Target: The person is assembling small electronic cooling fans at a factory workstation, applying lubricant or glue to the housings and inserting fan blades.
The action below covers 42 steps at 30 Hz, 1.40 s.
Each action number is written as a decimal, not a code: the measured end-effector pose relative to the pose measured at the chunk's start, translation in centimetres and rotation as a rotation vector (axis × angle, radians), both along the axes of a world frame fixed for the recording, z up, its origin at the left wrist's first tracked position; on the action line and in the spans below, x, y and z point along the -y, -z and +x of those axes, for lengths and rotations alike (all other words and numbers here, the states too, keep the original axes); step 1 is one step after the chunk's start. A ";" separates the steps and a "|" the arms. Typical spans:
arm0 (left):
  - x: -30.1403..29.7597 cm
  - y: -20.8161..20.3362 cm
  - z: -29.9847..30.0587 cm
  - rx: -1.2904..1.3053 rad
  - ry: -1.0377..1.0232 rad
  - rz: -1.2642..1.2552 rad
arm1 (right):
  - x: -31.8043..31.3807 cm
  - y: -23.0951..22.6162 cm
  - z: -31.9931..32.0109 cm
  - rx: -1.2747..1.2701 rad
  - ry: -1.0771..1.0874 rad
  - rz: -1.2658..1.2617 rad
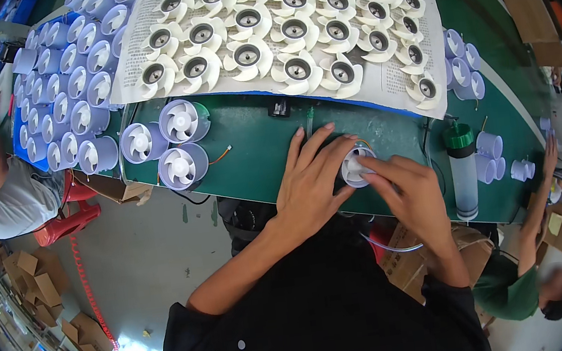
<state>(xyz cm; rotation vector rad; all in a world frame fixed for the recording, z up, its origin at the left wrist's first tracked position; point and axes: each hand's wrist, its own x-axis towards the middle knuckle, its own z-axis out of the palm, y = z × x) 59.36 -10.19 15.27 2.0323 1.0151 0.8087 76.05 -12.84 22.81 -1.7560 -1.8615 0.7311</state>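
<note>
On the green bench in front of me stands a small pale-lilac round fan housing point(346, 176) with a white fan impeller point(352, 164) inside. My left hand point(307, 190) steadies the housing from its left side, the thumb on the near side and the other fingers stretched out along it. With thumb and fingertips, my right hand point(413, 191) pinches the impeller from the right; those fingers partly hide it. Coloured wires show just behind the housing. To the left stand three fan units point(183, 166) with white blades, one trailing wires.
Beyond my hands, a newspaper-covered board point(132, 78) bears rows of white impellers point(247, 55). A blue tray point(41, 161) of fan units is at left. A green-capped clear cylinder point(463, 171) and more housings point(488, 146) stand at right. Co-workers sit on both sides.
</note>
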 end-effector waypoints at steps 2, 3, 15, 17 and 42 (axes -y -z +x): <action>-0.1 -0.2 0.0 -0.026 0.019 0.015 | -0.4 -1.2 0.0 0.265 -0.099 -0.051; -0.1 -0.2 -0.2 -0.061 0.013 0.031 | -0.8 -2.3 -0.3 0.256 -0.109 -0.052; 0.4 0.3 0.1 -0.003 -0.023 -0.026 | 0.4 -0.8 -1.2 -0.069 0.028 -0.033; 0.4 0.0 -0.3 -0.039 -0.022 -0.015 | 0.5 -1.4 -0.8 0.126 0.065 0.027; -3.1 -7.3 -15.8 0.219 -0.743 0.372 | 3.3 8.9 3.4 0.036 0.297 0.196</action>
